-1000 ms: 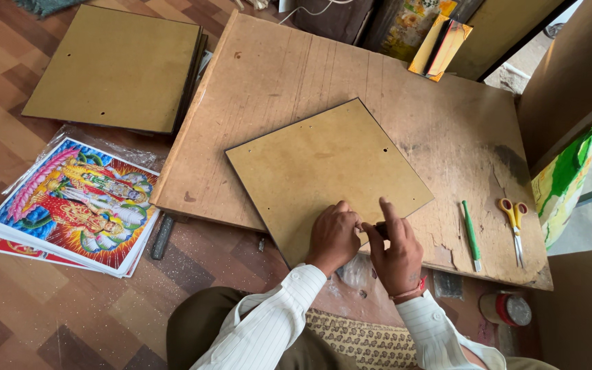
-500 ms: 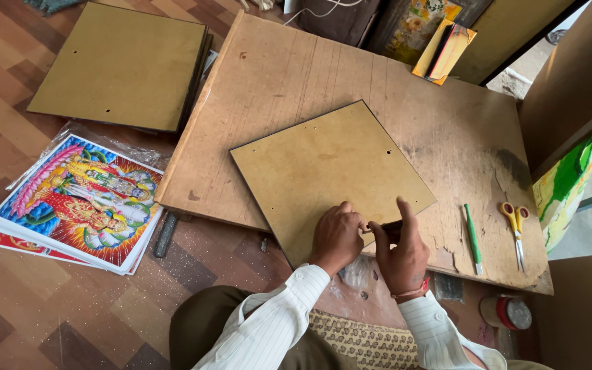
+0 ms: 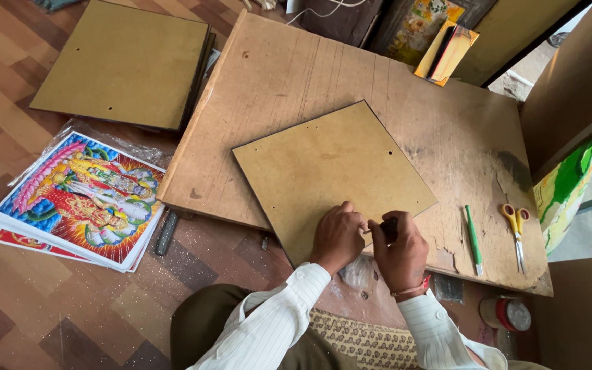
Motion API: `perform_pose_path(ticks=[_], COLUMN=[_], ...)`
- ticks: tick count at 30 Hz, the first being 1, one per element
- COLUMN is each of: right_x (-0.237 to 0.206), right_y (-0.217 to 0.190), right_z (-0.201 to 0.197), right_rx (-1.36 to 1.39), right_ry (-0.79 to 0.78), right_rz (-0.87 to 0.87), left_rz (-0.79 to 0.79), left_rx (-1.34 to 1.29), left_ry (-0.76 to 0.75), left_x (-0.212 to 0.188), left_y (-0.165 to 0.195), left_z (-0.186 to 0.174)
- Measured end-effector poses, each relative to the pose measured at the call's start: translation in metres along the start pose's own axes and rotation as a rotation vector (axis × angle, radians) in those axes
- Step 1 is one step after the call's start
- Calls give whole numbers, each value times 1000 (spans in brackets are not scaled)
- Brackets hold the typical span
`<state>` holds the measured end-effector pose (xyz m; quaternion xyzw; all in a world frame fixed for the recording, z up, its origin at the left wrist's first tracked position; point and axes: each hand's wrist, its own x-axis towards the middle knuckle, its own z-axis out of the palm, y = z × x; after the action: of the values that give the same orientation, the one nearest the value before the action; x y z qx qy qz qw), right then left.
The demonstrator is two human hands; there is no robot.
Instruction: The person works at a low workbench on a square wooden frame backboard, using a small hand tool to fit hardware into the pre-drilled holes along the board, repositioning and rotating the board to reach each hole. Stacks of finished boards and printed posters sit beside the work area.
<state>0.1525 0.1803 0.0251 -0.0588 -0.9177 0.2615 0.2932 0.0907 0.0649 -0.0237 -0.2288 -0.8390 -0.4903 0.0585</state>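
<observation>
A square tan backing board [image 3: 323,171] lies tilted on a low wooden work board [image 3: 296,75]. Both hands meet at its near edge. My left hand [image 3: 338,236] presses down on the board's edge with fingers curled. My right hand [image 3: 400,252] is closed around a small dark tool [image 3: 390,228] whose shape is mostly hidden by the fingers. The two hands touch each other at the thumbs.
A green pen [image 3: 473,240] and yellow-handled scissors [image 3: 516,233] lie to the right on the work board. A stack of colourful prints [image 3: 77,199] and a pile of tan boards [image 3: 128,62] lie on the floor at left. A small round tin [image 3: 508,314] sits at lower right.
My right index finger, raised before, has folded down so the hand is now closed on the dark tool. The left hand stays on the board's edge.
</observation>
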Motion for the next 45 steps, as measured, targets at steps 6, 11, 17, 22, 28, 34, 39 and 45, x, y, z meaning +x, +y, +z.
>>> perform_pose_path(ticks=[6, 11, 17, 22, 28, 34, 39, 45], right_x=[-1, -3, -3, 1, 0, 3, 6, 7], right_y=[-4, 0, 9, 7, -8, -6, 7, 4], right_z=[-10, -13, -1, 0, -5, -14, -10, -8], right_rx=[53, 105, 69, 21, 2, 203, 114, -3], right_ry=[12, -28, -9, 20, -53, -174, -148, -84], right_rz=[-12, -149, 5, 75, -37, -162, -38, 107], left_rz=[-32, -52, -44, 3, 111, 129, 20, 58], left_rx=[4, 7, -1, -47, 31, 58, -106, -49], left_ry=[-52, -63, -52, -47, -38, -62, -227, -194], left_x=[0, 1, 0, 0, -3, 0, 2, 4], left_y=[3, 3, -1, -4, -5, 0, 7, 5], left_z=[-3, -3, 1, -2, -5, -12, -22, -19])
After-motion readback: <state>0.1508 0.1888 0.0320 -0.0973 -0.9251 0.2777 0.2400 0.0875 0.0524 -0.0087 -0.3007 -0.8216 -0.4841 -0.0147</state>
